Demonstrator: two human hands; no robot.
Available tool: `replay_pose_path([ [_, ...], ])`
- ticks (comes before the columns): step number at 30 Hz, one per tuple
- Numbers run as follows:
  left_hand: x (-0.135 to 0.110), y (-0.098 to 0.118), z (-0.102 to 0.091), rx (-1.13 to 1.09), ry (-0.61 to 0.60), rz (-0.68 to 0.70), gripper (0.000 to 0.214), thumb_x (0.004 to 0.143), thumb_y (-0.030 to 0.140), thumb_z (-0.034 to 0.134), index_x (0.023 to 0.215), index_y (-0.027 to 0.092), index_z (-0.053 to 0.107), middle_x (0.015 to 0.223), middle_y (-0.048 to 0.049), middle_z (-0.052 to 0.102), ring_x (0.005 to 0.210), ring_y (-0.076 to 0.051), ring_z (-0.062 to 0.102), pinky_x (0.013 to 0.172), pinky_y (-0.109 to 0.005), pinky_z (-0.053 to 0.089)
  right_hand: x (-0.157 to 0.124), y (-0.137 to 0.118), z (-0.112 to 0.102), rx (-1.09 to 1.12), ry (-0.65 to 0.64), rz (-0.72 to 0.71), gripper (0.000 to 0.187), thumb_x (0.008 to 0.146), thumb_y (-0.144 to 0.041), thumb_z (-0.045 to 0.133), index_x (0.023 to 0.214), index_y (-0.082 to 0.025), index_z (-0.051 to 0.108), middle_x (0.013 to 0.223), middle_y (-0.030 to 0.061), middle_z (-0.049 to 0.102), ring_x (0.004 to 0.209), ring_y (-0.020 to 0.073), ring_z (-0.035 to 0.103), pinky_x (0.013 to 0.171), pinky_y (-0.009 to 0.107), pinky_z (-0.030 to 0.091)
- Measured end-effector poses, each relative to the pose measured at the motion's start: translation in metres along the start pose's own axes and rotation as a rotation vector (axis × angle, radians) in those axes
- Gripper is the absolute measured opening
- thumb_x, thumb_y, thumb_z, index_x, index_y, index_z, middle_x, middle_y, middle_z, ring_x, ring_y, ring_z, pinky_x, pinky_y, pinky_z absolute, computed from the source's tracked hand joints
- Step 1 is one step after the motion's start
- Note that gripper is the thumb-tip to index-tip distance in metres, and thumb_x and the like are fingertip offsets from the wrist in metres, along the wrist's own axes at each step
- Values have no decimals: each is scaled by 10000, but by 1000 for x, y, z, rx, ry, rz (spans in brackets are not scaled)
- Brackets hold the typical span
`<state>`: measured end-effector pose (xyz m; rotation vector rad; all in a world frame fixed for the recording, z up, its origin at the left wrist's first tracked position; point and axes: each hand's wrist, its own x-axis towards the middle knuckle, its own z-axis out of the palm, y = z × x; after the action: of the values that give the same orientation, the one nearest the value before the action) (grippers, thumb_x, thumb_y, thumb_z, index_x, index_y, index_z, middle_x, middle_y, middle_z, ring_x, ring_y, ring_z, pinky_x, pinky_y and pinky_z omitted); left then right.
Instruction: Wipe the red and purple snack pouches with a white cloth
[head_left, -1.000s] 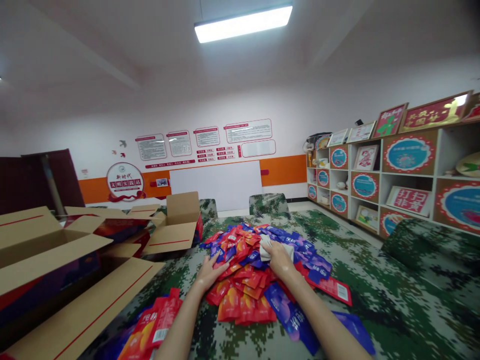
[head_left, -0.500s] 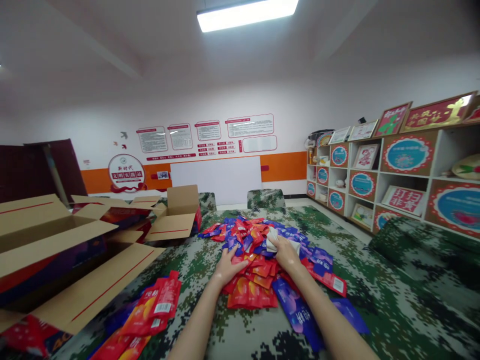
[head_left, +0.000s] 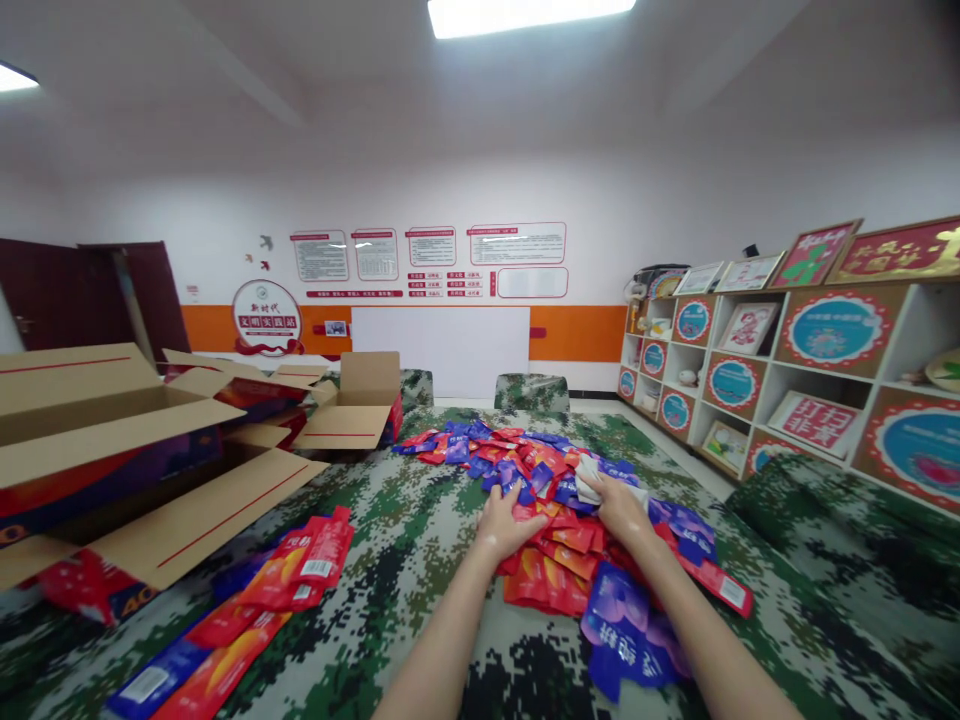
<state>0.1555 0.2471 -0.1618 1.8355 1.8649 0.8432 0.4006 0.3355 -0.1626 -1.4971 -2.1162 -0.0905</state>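
Observation:
A heap of red and blue foil packets [head_left: 551, 580] lies on the camouflage tablecloth [head_left: 420, 545] before me. My left hand [head_left: 507, 522] rests on the heap's left side, fingers spread over blue and red packets and gripping none that I can see. Pinched in my right hand [head_left: 624, 512] is a crumpled white cloth or tissue [head_left: 589, 476], held against the heap's right side. Under my right forearm lie larger blue packets [head_left: 619, 610]. My palms hide some packets beneath them.
Open cardboard boxes [head_left: 247, 515] stand at the left, flaps spread over the table. In front of them lies a stack of red and blue packets [head_left: 281, 575]. Camouflage-covered chairs [head_left: 531, 392] are at the far edge, and a cubby shelf [head_left: 829, 335] lines the right wall.
Both hands and the near part of the heap have shifted right in view, the white cloth still in my right hand. The camera view has also turned slightly.

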Motion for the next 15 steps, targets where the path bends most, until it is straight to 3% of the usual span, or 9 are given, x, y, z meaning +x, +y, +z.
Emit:
replay_pose_path([
  [7,7,14,20,-11,-15,4,943,614,786,504,1404,321,281,1468,-74,206,1333,-353,233,1069,-436,237,1,30,-2,-69,-38,-3,730,608,22,378,1260,-264,542,1260,73,573,1182,228,500,1008,348,356],
  [11,6,10,13,-29,-38,6,857,689,718,487,1410,307,273,1431,-75,249,1314,-323,286,1072,-403,242,6,29,-5,10,-35,13,699,579,1,405,1213,-229,588,1234,72,593,1159,233,518,1002,375,365],
  [13,2,6,5,-38,-55,15,820,710,693,485,1404,299,293,1402,-81,284,1305,-306,309,1072,-391,245,8,21,-17,51,-29,7,657,585,-14,404,1180,-195,615,1234,74,595,1157,235,521,993,369,378],
  [15,-7,3,-6,-16,-53,29,820,704,694,494,1397,295,312,1418,-89,258,1339,-321,232,1080,-415,221,8,5,-36,141,35,-19,605,623,-41,406,1166,-190,627,1203,62,620,1135,236,539,975,358,403],
])
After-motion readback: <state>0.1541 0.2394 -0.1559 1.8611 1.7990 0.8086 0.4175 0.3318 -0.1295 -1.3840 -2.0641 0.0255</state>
